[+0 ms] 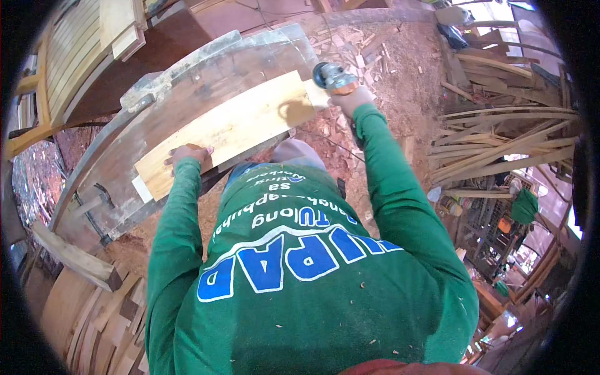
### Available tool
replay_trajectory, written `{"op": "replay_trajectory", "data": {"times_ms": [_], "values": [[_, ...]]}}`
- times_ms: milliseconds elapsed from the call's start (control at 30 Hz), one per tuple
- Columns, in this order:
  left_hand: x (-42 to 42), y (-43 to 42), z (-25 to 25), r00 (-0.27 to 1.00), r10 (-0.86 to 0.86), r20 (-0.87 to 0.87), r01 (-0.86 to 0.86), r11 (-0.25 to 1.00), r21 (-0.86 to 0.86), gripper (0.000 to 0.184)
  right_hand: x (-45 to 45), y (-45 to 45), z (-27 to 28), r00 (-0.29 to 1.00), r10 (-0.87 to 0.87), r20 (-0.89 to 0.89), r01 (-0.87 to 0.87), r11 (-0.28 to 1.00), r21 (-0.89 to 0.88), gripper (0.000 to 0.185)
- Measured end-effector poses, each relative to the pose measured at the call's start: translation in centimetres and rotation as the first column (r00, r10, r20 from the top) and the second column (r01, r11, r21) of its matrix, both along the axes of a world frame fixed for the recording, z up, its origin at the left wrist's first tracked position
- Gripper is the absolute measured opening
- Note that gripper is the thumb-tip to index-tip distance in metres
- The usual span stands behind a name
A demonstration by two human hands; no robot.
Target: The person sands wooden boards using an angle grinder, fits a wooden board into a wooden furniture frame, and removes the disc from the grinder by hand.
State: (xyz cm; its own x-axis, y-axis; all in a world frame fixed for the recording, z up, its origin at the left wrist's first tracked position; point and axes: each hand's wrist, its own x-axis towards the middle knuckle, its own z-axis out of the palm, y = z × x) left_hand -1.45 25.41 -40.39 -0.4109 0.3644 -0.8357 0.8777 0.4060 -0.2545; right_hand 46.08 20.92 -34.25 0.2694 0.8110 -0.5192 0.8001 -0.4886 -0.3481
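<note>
A long pale wooden board (231, 128) lies across a worn workbench (219, 69) in front of me. My left hand (189, 154) rests on the board's near edge toward its left end, thumb and fingers apart. At the board's right end, my right hand (351, 100) is closed around an angle grinder (337, 79). The grinder's dark round head sits just beyond that end, and I cannot tell whether it touches the wood. A thin white strip (142, 189) shows from under the board's left end.
A clamp (103, 195) and a curved dark strip (94, 147) lie on the bench's left side. A slatted wooden piece (75, 56) stands at upper left. Wood scraps (369, 53) litter the dirt floor, and long timber strips (500, 147) are piled at right.
</note>
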Motion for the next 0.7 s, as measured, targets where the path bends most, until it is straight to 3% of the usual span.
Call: {"op": "replay_trajectory", "data": {"times_ms": [67, 133, 167, 267, 333, 367, 433, 467, 500, 533, 567, 600, 700], "values": [[0.6, 0.0, 0.2, 0.999, 0.023, -0.03, -0.022, 0.999, 0.036, 0.13, -0.9, -0.1, 4.1, 0.994, 0.088, -0.058, -0.085, 0.995, 0.054, 0.04], [1.3, 0.2, 0.9, 0.999, 0.03, -0.037, -0.029, 0.999, 0.042, 0.131, -0.6, -0.9, 2.7, 0.968, 0.188, 0.167, -0.179, 0.982, -0.063, 0.041], [1.2, 0.0, 1.1, 0.999, 0.03, -0.043, -0.029, 0.999, 0.033, 0.132, -1.1, -2.1, 3.4, 0.995, -0.089, 0.043, 0.092, 0.993, -0.073, 0.052], [1.7, -1.4, 0.6, 0.957, 0.235, -0.169, -0.184, 0.945, 0.271, 0.122, 0.2, -4.3, 2.0, 0.99, 0.006, 0.138, 0.003, 0.998, -0.067, 0.054], [2.7, -1.4, 4.7, 0.979, -0.193, 0.06, 0.162, 0.928, 0.335, 0.134, 2.5, -6.8, 1.7, 0.99, 0.027, 0.141, -0.028, 1.0, 0.005, 0.054], [3.7, -1.2, 7.2, 0.904, -0.399, 0.154, 0.315, 0.864, 0.393, 0.141, 3.1, -8.2, 1.6, 0.989, -0.131, 0.071, 0.126, 0.989, 0.072, 0.054], [7.0, -1.1, 10.8, 0.767, -0.626, 0.144, 0.571, 0.767, 0.292, 0.143, 3.2, -12.4, 1.6, 0.904, -0.415, -0.106, 0.427, 0.892, 0.151, 0.053], [8.3, -1.3, 11.9, 0.676, -0.722, 0.147, 0.685, 0.69, 0.234, 0.144, 3.1, -14.1, 1.6, 0.824, -0.554, -0.121, 0.565, 0.819, 0.102, 0.051], [8.4, -1.7, 11.1, 0.633, -0.768, 0.098, 0.726, 0.633, 0.268, 0.144, 3.0, -15.7, 1.4, 0.724, -0.676, -0.136, 0.687, 0.725, 0.052, 0.05], [8.4, -2.2, 8.8, 0.59, -0.807, 0.034, 0.764, 0.571, 0.3, 0.145, 3.3, -18.1, -0.7, 0.754, -0.653, -0.079, 0.648, 0.718, 0.253, 0.045], [7.7, -2.9, 5.4, 0.557, -0.828, -0.058, 0.778, 0.496, 0.386, 0.144, 0.6, -18.2, 3.8, 0.657, -0.714, -0.242, 0.747, 0.659, 0.086, 0.045], [7.7, -2.4, 7.1, 0.529, -0.849, -0.022, 0.803, 0.491, 0.337, 0.142, 2.1, -20.7, 0.6, 0.691, -0.701, -0.176, 0.721, 0.687, 0.093, 0.046], [7.5, -0.6, 8.2, 0.524, -0.85, 0.061, 0.813, 0.52, 0.26, 0.142, 0.2, -23.2, 0.4, 0.654, -0.73, -0.199, 0.755, 0.612, 0.234, 0.043]]}}
